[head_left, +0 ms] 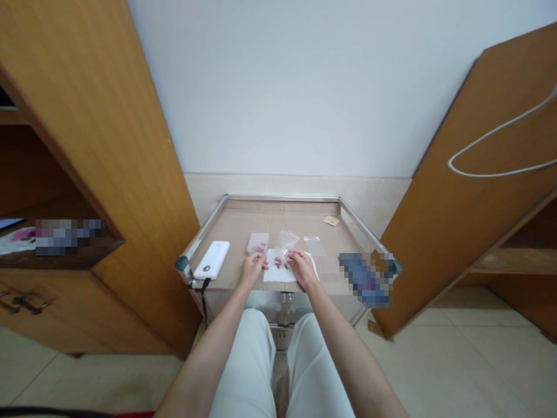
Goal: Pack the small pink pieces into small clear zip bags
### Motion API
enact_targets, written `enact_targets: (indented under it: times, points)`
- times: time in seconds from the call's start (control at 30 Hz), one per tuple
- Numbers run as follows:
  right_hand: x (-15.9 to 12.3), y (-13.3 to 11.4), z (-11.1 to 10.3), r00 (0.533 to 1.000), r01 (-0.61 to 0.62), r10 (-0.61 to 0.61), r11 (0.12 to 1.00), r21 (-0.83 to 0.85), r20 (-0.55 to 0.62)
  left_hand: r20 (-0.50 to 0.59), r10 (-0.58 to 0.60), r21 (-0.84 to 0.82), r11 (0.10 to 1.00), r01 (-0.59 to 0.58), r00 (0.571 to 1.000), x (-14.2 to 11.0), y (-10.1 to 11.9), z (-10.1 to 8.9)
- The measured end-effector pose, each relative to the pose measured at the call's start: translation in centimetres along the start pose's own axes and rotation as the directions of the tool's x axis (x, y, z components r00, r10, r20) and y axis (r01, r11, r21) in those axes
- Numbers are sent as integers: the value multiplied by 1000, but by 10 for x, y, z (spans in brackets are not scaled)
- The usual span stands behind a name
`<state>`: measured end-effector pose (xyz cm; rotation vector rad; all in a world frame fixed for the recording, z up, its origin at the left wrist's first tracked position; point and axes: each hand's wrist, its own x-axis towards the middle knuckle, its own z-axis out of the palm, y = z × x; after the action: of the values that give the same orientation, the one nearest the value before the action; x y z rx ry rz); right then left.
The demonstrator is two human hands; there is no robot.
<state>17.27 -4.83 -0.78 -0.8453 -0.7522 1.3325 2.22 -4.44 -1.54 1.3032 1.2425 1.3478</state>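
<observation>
My left hand [253,268] rests on the front of a small metal-framed table [226,201], its fingers curled in a pinch beside a white sheet [273,274]. Several small pink pieces [278,262] lie on that sheet between my hands. My right hand [301,266] sits at the sheet's right side, its fingers bent and pinched near a clear plastic bag [288,238]; whether it holds the bag's edge is too small to tell. A second small bag with pink pieces [258,242] lies just beyond my left hand.
A white power bank [212,259] with a dark cord lies at the table's left. An empty clear bag [314,245] and a small tan tag [331,220] lie further back. Wooden cabinets [108,174] flank the table. A white wall stands behind it.
</observation>
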Motion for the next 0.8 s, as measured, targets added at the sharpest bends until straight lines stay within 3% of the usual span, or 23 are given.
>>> enact_targets:
  times: [0.23,0.37,0.67,0.8]
  points:
    - [0,1,-1,999,28,-26,997,-69,30,-74,142,-34,989,-145,987,-2,8,12]
    - [-1,2,-2,997,69,-63,992,-107,53,-51,208,-32,977,-210,977,5,20,24]
    - [0,8,-6,989,113,-85,965,-236,123,-51,254,24,967,-253,966,13,36,36]
    - [2,10,-8,986,136,-104,953,-270,130,-111,253,46,967,-249,961,11,37,39]
